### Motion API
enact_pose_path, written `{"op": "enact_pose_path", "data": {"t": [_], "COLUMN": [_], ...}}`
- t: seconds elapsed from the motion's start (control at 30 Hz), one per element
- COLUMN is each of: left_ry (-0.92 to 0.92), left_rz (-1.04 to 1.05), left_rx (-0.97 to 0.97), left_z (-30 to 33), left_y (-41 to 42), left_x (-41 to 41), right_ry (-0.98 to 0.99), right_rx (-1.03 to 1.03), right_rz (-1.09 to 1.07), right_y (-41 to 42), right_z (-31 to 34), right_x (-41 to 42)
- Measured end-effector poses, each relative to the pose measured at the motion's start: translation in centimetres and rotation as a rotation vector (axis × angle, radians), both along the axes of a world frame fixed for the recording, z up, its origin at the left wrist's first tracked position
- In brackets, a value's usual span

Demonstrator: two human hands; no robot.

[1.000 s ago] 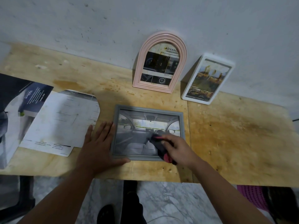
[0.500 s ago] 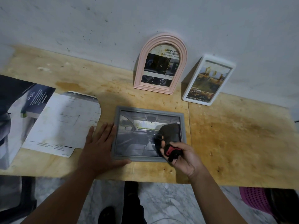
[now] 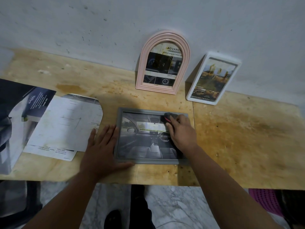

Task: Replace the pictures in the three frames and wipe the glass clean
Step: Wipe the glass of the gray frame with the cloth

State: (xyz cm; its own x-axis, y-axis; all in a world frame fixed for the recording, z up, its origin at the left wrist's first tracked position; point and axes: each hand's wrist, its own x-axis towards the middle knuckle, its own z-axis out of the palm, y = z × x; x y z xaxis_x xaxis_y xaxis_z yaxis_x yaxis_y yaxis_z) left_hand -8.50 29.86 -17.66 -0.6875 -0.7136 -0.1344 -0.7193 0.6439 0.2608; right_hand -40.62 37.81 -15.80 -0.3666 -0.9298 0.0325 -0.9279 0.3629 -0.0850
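A grey rectangular frame (image 3: pixel 127 160) lies flat on the wooden table (image 3: pixel 239 138), holding a picture of a car interior. My left hand (image 3: pixel 102 149) rests flat beside the frame's left edge, thumb along its front left corner. My right hand (image 3: pixel 181 133) holds a dark cloth (image 3: pixel 165 117) with a red edge and presses it on the glass near the frame's far right corner. A pink arched frame (image 3: pixel 163 63) and a white rectangular frame (image 3: pixel 212 78) lean against the wall behind, each holding a picture.
Cut brochure sheets (image 3: pixel 64 124) and a dark brochure (image 3: pixel 19 113) lie on the table's left side. The table's front edge runs just below the grey frame. A pink basket (image 3: pixel 265 200) stands under the table at the right, on a marble floor.
My right hand has slid the cloth from the frame's near right part up to its far right corner. My left hand stays in place.
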Motion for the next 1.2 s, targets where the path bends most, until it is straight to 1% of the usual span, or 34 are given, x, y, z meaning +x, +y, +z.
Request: {"op": "enact_pose_path", "data": {"t": [0.27, 0.37, 0.47, 0.53, 0.6, 0.67, 0.73, 0.77, 0.8, 0.87, 0.93, 1.0, 1.03, 1.2], "left_ry": [0.002, 0.002, -0.001, 0.003, 0.01, 0.01, 0.006, 0.004, 0.002, -0.004, -0.004, -0.002, -0.005, 0.007], "left_rz": [-0.007, 0.0, 0.002, 0.003, 0.002, 0.001, 0.0, 0.0, 0.002, 0.004, 0.004, 0.005, 0.006, -0.001], "left_rx": [0.002, 0.001, 0.006, 0.01, 0.009, 0.011, 0.011, 0.014, 0.017, 0.017, 0.014, 0.013, 0.012, 0.001], "left_z": [0.0, 0.0, 0.0, 0.0, 0.0, -0.1, 0.0, 0.0, 0.0, 0.0, 0.0, 0.0, 0.0, -0.1], "left_y": [0.0, 0.0, 0.0, 0.1, 0.1, 0.0, 0.0, 0.0, 0.0, -0.1, -0.2, -0.2, -0.2, 0.0], "left_x": [0.0, 0.1, 0.1, 0.1, 0.0, 0.1, 0.1, 0.1, 0.1, 0.0, -0.1, -0.1, 0.0, 0.1], "right_ry": [0.093, 0.139, 0.152, 0.098, -0.013, -0.12, -0.163, -0.156, -0.143, -0.111, -0.029, 0.011, -0.001, -0.11], "right_rx": [0.019, 0.008, -0.026, -0.062, -0.088, -0.088, -0.07, -0.075, -0.096, -0.148, -0.078, 0.012, 0.012, -0.082], "right_rz": [0.246, 0.289, 0.288, 0.271, 0.3, 0.413, 0.517, 0.508, 0.443, 0.223, 0.08, 0.074, 0.091, 0.267], "right_y": [4.5, 4.7, 4.4, 4.5, 4.7, 5.0, 5.1, 4.8, 4.4, 3.0, 1.6, 1.2, 1.4, 5.3], "right_z": [-0.6, -0.4, -0.4, -0.5, -0.7, -0.5, 0.3, 0.9, 1.3, 1.8, 1.3, 0.4, 0.1, 0.3], "right_x": [2.2, 1.9, 2.0, 2.6, 3.1, 3.1, 2.3, 1.5, 0.4, -2.1, -3.5, -3.0, -2.2, 1.3]}}
